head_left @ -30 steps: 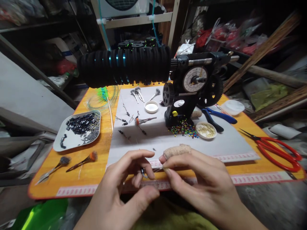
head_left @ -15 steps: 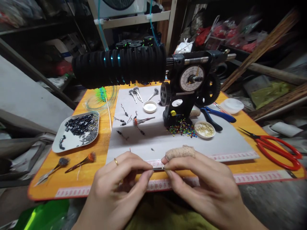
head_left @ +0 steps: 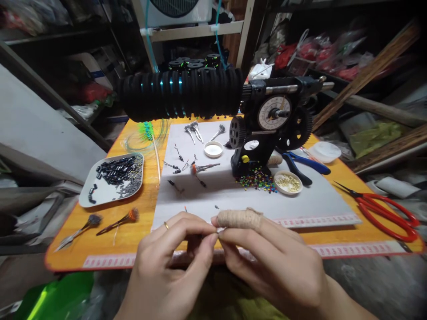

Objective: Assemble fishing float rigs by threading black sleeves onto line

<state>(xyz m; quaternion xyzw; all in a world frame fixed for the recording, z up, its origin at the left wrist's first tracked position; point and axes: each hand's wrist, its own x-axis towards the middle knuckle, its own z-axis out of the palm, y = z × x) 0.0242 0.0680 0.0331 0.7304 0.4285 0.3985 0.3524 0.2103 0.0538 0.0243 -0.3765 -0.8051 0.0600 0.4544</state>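
Over the table's near edge, my left hand pinches with thumb and forefinger, and a ring is on one finger. Its fingertips meet those of my right hand, also closed in a pinch. Whatever lies between them is too small to make out. Tan tape wraps one finger of my right hand. Just beyond the fingers, a small dark piece lies on the white board. Farther off are an orange-tipped bundle of wires and several short black pieces with thin stems.
A white tray of black and grey parts sits left. A black machine carrying a row of spools stands behind, near colourful pins and a dish of golden bits. Blue pliers and red scissors lie right.
My right hand has moved left and its fingertips now touch those of my left hand, closing the small gap. The camera view has shifted slightly.
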